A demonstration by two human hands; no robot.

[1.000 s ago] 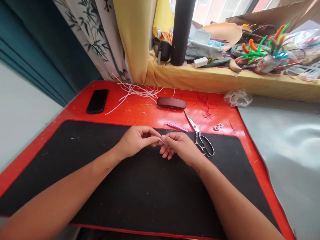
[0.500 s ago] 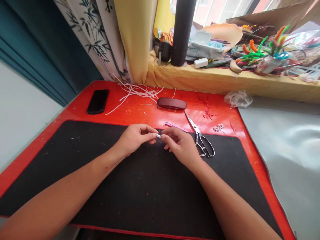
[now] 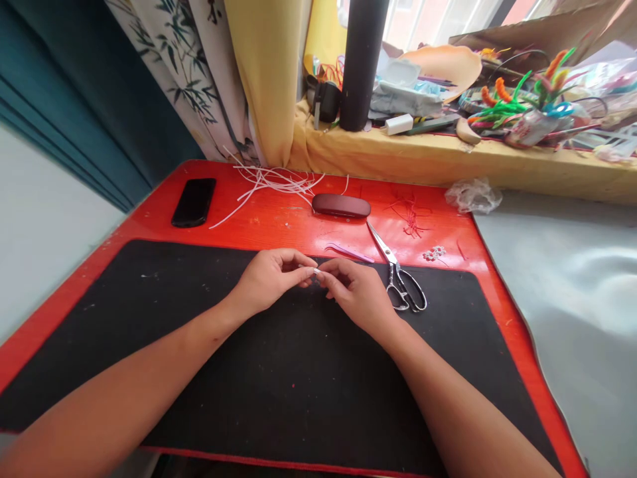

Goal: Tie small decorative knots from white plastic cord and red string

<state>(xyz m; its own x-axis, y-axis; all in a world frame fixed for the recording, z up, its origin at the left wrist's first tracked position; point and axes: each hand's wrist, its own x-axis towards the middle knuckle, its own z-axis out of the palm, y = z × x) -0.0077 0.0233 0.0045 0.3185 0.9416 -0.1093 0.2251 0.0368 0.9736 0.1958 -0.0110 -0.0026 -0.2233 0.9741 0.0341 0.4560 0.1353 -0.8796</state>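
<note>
Over the far edge of the black mat (image 3: 298, 372), my left hand (image 3: 271, 275) and my right hand (image 3: 355, 285) meet fingertip to fingertip. Both pinch a small white strip (image 3: 317, 271), mostly hidden by the fingers. Just beyond my right hand lie pink tweezers (image 3: 351, 253). Silver scissors (image 3: 395, 269) with dark-trimmed handles rest to its right, partly on the mat, blades pointing away. Farther back is a tangle of thin white strips (image 3: 273, 182), beside a closed maroon case (image 3: 341, 205).
A black phone (image 3: 194, 202) lies at the red table's (image 3: 239, 229) back left. Red threads (image 3: 411, 216), small flower-like pieces (image 3: 434, 253) and crumpled clear plastic (image 3: 472, 196) are at the back right. A grey sheet (image 3: 572, 299) covers the right side. The windowsill (image 3: 423, 143) is cluttered.
My fingertips have drawn slightly closer together, and less of the white strip shows between them. The things on the table have not moved.
</note>
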